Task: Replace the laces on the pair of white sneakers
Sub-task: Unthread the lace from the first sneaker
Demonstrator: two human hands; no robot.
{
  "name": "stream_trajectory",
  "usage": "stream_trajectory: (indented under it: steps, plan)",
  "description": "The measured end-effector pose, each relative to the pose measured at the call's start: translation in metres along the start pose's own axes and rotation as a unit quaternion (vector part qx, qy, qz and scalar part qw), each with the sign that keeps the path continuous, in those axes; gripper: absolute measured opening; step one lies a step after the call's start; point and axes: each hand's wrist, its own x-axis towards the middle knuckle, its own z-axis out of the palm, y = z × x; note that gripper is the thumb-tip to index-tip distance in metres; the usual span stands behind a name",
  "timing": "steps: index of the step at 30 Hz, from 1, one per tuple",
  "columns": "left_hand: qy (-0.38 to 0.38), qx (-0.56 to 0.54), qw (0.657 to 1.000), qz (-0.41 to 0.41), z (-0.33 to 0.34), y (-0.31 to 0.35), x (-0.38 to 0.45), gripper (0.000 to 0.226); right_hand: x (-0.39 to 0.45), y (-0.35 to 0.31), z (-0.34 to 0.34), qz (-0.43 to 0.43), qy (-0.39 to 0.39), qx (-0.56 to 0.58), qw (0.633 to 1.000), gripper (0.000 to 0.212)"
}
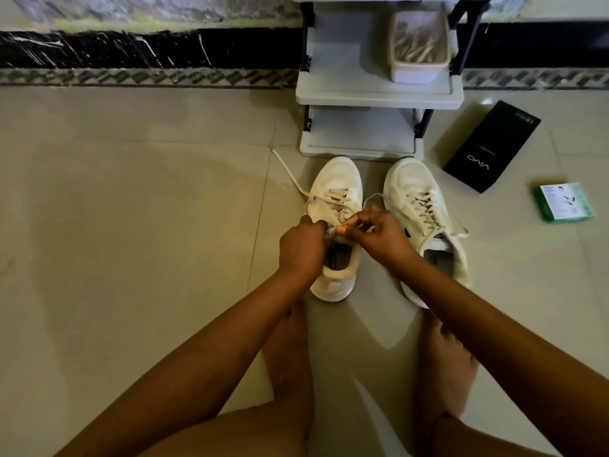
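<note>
Two white sneakers stand side by side on the tiled floor, toes pointing away from me. Over the left sneaker (336, 189) both hands meet at its upper eyelets. My left hand (301, 247) grips the shoe's collar and tongue. My right hand (379, 237) pinches the cream lace (290, 174) near the top eyelets; one loose end of that lace trails away to the far left on the floor. The right sneaker (425, 206) is laced, its lace ends lying loose to the right.
A white shelf rack (372, 97) stands just beyond the shoes, holding a tub of laces (418, 44). A black box (491, 146) and a small green box (563, 202) lie on the floor at right. My bare feet rest behind the shoes.
</note>
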Motion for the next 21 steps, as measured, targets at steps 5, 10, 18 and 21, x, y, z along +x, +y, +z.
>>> stream_trajectory:
  steps: [5, 10, 18, 21]
  plan:
    - [-0.008, 0.016, 1.0, 0.0, 0.001, -0.001, 0.001, 0.034, -0.015, 0.019, -0.001, -0.016, 0.088, -0.126, 0.988, 0.046]
    - [-0.009, 0.018, 1.0, 0.011, 0.0, -0.002, -0.001, 0.035, -0.018, 0.026, 0.006, -0.081, 0.097, -0.209, 0.97, 0.033]
    - [-0.012, 0.024, 1.0, 0.013, -0.002, -0.001, -0.001, 0.036, -0.017, 0.027, 0.013, -0.015, 0.145, -0.11, 0.983, 0.033]
    - [-0.012, 0.027, 0.999, 0.017, -0.002, -0.001, -0.001, 0.037, -0.018, 0.026, 0.013, 0.001, 0.145, -0.099, 0.984, 0.034]
